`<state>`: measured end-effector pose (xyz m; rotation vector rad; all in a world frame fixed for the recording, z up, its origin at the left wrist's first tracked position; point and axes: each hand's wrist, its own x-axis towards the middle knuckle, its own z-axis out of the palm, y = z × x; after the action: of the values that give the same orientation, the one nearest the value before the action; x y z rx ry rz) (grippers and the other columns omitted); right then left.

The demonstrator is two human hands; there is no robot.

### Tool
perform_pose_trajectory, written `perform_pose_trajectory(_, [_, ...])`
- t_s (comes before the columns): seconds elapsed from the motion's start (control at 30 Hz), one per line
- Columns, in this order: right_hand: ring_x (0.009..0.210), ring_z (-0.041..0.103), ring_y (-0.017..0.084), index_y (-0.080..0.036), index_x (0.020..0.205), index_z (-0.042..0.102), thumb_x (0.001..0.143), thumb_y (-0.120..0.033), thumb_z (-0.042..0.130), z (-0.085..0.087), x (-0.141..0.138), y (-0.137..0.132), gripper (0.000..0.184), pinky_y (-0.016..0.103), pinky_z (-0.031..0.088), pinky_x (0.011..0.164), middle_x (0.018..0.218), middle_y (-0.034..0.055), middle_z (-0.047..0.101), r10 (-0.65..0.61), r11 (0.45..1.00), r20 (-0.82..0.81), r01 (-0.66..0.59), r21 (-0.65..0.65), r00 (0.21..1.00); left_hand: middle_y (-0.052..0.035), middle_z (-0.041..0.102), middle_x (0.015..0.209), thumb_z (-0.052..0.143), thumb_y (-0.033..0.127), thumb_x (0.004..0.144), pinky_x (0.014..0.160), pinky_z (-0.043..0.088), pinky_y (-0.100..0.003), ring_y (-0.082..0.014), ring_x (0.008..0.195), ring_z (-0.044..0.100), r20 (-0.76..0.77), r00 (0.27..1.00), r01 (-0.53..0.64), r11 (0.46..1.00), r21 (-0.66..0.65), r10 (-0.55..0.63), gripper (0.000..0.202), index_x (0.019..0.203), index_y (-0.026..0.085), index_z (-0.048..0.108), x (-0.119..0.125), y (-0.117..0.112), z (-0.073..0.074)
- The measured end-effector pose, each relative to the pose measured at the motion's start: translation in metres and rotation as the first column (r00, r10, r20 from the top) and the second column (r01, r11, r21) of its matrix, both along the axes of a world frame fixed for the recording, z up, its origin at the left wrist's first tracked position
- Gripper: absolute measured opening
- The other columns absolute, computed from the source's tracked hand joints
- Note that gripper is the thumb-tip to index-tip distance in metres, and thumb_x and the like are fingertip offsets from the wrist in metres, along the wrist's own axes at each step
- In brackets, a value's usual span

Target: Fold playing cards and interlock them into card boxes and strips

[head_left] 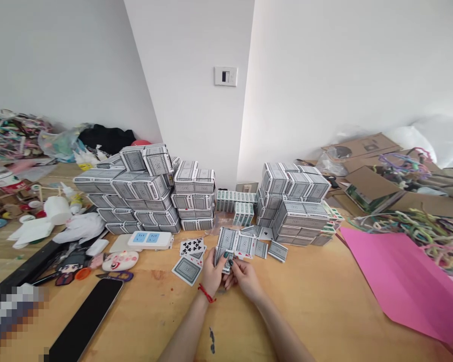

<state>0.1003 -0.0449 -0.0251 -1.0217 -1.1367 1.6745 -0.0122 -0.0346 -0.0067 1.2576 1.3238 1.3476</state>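
Observation:
My left hand (213, 270), with a red string bracelet at the wrist, is closed on a small playing card piece (227, 269) with a grey patterned back. From the other side my right hand (245, 277) pinches the same piece; whether it is folded or several cards together is hard to tell. Just beyond the fingers, other patterned-back cards (245, 245) lie partly overlapped. Left of my left hand are a face-down card (187, 270) and a face-up black club card (192, 246). Another card piece (278, 250) rests to the right.
Block stacks made of cards stand at the left (139, 191), middle (194, 196) and right (302, 221). Small green-edged card blocks (236, 201) sit between them. A power strip (151, 240), a black phone (86, 322), pink paper (403, 281) and cardboard boxes (385, 188) surround the work area.

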Motion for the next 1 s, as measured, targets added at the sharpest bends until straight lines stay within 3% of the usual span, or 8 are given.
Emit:
perform_pose_trajectory(0.23, [0.034, 0.046, 0.008, -0.016, 0.059, 0.047, 0.068, -0.058, 0.049, 0.007, 0.001, 0.002, 0.043, 0.021, 0.035, 0.038, 0.047, -0.002, 0.055, 0.021, 0.995, 0.081, -0.028, 0.092, 0.996, -0.0013, 0.056, 0.075, 0.054, 0.027, 0.068, 0.069, 0.039, -0.027, -0.0164, 0.073, 0.052, -0.017, 1.0, -0.007, 1.0, -0.004, 0.007, 0.015, 0.08, 0.017, 0.053, -0.002, 0.002, -0.002])
perform_pose_trajectory(0.4, [0.036, 0.05, 0.01, -0.016, 0.061, 0.047, 0.065, -0.062, 0.048, 0.004, 0.005, 0.009, 0.047, 0.021, 0.035, 0.038, 0.046, -0.0016, 0.055, 0.059, 0.996, 0.095, -0.065, 0.054, 0.994, -0.0011, 0.057, 0.074, 0.051, 0.029, 0.071, 0.068, 0.04, -0.027, -0.0167, 0.072, 0.053, -0.034, 0.999, 0.016, 0.999, 0.032, -0.015, 0.013, 0.079, 0.018, 0.052, 0.0, 0.001, 0.004])
perform_pose_trajectory(0.63, [0.028, 0.033, 0.006, -0.018, 0.053, 0.042, 0.068, -0.065, 0.04, 0.002, 0.009, 0.012, 0.049, 0.02, 0.023, 0.032, 0.034, -0.006, 0.041, -0.109, 0.993, 0.194, 0.101, 0.054, 0.975, -0.007, 0.061, 0.092, 0.05, 0.032, 0.074, 0.073, 0.042, -0.029, -0.0204, 0.086, 0.055, -0.024, 0.994, 0.107, 0.994, 0.007, -0.107, 0.024, 0.092, 0.018, 0.053, 0.007, -0.004, 0.009])
perform_pose_trajectory(0.77, [0.031, 0.027, 0.005, -0.02, 0.054, 0.038, 0.065, -0.065, 0.044, 0.003, 0.006, 0.01, 0.046, 0.02, 0.021, 0.033, 0.038, -0.0087, 0.03, -0.178, 0.984, 0.125, 0.178, 0.007, 0.976, -0.0079, 0.061, 0.098, 0.052, 0.032, 0.071, 0.076, 0.043, -0.03, -0.022, 0.093, 0.054, 0.05, 0.986, 0.163, 0.987, -0.01, -0.162, 0.034, 0.102, 0.017, 0.053, 0.009, -0.005, 0.01])
perform_pose_trajectory(1.0, [0.029, 0.02, 0.004, -0.021, 0.06, 0.037, 0.063, -0.06, 0.051, 0.004, 0.008, 0.012, 0.042, 0.019, 0.018, 0.031, 0.037, -0.0117, 0.024, -0.127, 0.99, 0.037, 0.129, -0.059, 0.991, -0.0075, 0.06, 0.103, 0.054, 0.029, 0.07, 0.084, 0.04, -0.031, -0.0213, 0.098, 0.053, 0.087, 0.984, 0.158, 0.987, 0.01, -0.159, 0.034, 0.102, 0.017, 0.054, 0.011, -0.005, 0.007])
